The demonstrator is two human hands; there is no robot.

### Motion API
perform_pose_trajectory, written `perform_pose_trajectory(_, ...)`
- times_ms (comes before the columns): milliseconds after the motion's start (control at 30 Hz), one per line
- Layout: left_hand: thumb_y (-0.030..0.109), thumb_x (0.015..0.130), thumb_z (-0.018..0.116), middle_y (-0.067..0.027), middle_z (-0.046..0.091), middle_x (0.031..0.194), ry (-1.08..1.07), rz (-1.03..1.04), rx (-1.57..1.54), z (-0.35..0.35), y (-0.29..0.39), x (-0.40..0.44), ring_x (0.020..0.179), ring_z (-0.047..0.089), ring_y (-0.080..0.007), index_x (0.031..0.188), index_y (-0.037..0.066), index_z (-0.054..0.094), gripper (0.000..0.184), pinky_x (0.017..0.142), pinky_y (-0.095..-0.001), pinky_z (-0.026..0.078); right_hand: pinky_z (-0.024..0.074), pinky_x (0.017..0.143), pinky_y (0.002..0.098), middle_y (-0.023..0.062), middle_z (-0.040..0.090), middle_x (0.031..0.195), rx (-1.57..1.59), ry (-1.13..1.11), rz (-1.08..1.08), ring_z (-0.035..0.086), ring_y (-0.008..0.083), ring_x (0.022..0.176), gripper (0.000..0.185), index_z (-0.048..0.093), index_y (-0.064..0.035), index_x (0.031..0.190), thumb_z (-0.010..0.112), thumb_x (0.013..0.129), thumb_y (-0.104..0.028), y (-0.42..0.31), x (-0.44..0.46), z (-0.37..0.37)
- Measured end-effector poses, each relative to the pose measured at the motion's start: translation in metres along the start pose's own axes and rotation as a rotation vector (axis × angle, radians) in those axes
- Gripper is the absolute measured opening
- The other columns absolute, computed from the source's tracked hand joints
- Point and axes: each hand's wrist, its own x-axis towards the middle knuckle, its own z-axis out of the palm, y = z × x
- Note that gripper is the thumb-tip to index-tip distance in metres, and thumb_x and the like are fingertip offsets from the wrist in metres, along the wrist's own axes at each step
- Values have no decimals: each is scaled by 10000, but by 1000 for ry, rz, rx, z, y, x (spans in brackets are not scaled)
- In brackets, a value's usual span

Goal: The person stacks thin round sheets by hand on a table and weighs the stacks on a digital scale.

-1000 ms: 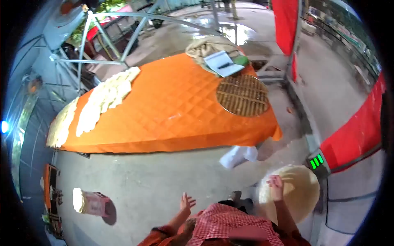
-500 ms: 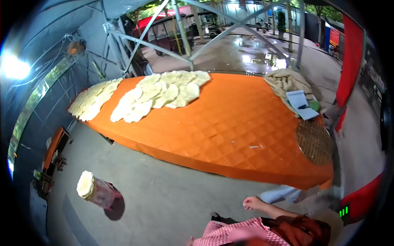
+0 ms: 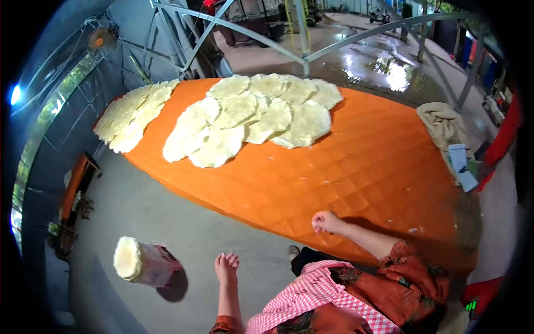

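My right hand (image 3: 327, 221) hovers over the near edge of a long table with a quilted orange cover (image 3: 356, 161), its fingers curled in, and nothing shows in them. Lower and to the left, over the grey floor, my left hand (image 3: 227, 266) is raised with its fingers loosely bent and slightly apart, holding nothing visible. Thin round pale flatbreads (image 3: 272, 119) overlap in rows on the table's far middle. Another batch of flatbreads (image 3: 136, 114) covers the left end. On the floor at left, a stack of the same rounds (image 3: 128, 259) tops a reddish plastic stand (image 3: 161, 267).
A beige cloth (image 3: 442, 122) and a pale blue notepad (image 3: 460, 161) lie at the table's right end. Metal frame bars (image 3: 303, 39) cross behind the table. A fan (image 3: 102, 39) hangs at upper left; a low orange bench (image 3: 77, 183) stands below it.
My view has shifted closer to the table and the flatbreads. My right hand has risen from beside the table to above its edge. My left hand has come up into view.
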Motion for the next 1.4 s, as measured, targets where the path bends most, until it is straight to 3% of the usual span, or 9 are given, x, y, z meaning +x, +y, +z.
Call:
perform_pose_trajectory(267,234,939,533,-155,647,976,1,-101,47,50,109,152,828,642,-280,1099,89,488,221,678,-386,526,480,579,332,69,649,703,-162,38,-299,628,189,623,134,614,-49,845,586,832,-180,-159,332,80)
perform_pose_trajectory(533,294,959,508,-145,583,1151,-117,13,-63,87,209,368,1048,589,-267,1185,23,468,355,866,-362,492,481,758,387,133,639,903,-568,222,-620,612,316,873,131,620,-72,926,522,851,-116,-255,565,150)
perform_pose_trajectory(767,320,970,473,-214,441,1319,-79,-183,-246,111,281,542,1209,475,-331,1254,-34,387,462,1028,-416,409,269,1071,462,108,477,1312,-1044,249,-673,369,275,1296,414,554,-112,1204,447,812,-35,-314,726,191)
perform_pose_trajectory(867,307,969,473,-224,449,1299,-63,-275,-273,117,296,572,1209,471,-335,1228,-43,395,443,1039,-427,403,306,1028,479,59,507,1281,-1286,375,-730,399,252,1264,365,581,-146,1165,461,826,-82,-309,790,199)
perform_pose_trajectory(967,335,965,475,-216,466,1278,-38,-344,-305,114,302,580,1200,477,-343,1213,-37,413,451,1046,-434,395,468,759,442,48,660,957,-1303,39,-403,602,280,938,213,675,-169,909,496,799,-132,-325,839,177)
perform_pose_trajectory(1067,379,940,522,-215,473,1273,-41,-382,-341,116,312,584,1196,490,-352,1113,-34,475,451,1040,-469,406,505,701,386,86,662,827,-948,299,-821,627,287,824,176,682,-131,864,563,742,-84,-389,815,178)
perform_pose_trajectory(1200,433,934,511,-192,470,1292,-118,-392,-434,111,319,595,1219,469,-343,1199,-16,454,524,1057,-467,385,518,704,379,55,658,892,-875,159,-1033,621,268,842,191,663,-124,868,624,687,-79,-383,760,230)
perform_pose_trajectory(1300,457,937,495,-159,488,1280,-70,-317,-404,131,319,595,1222,463,-304,1244,52,459,510,1040,-448,392,424,929,451,83,614,1096,-989,-129,-830,541,252,1110,202,621,-104,986,586,788,-85,-339,704,271)
perform_pose_trajectory(1400,466,937,489,-151,494,1271,-152,-343,-258,128,313,604,1222,460,-288,1237,57,467,508,1021,-446,406,351,1025,483,121,523,1231,-759,85,-656,491,295,1167,340,584,-49,1107,651,774,-41,-338,651,276)
